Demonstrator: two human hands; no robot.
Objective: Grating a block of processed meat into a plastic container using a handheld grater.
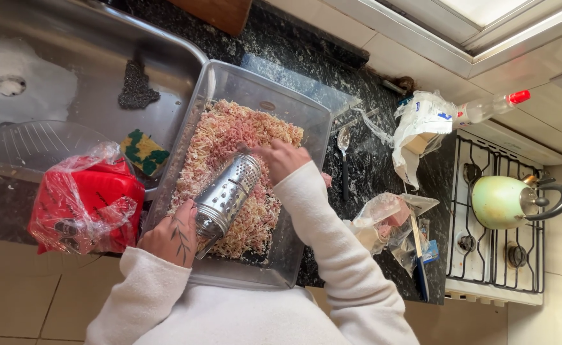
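While the left hand (169, 237) clamps its fingers around the base of the metal grater (225, 195) tilted over the clear rectangular dish (306, 121), the right hand (281, 160) pinches something small against it; pink-and-pale shreds (230, 137) already cover most of the dish, so little seems left.

Single head view, steeply downward, close over countertop (357, 153).

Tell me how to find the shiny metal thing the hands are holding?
Start at the big clear dish on the dark counter beside the sink, full of pink and pale shreds. Lying tilted over them is the grater, between the left hand and the right hand. It alone is a silver tube dotted with holes.
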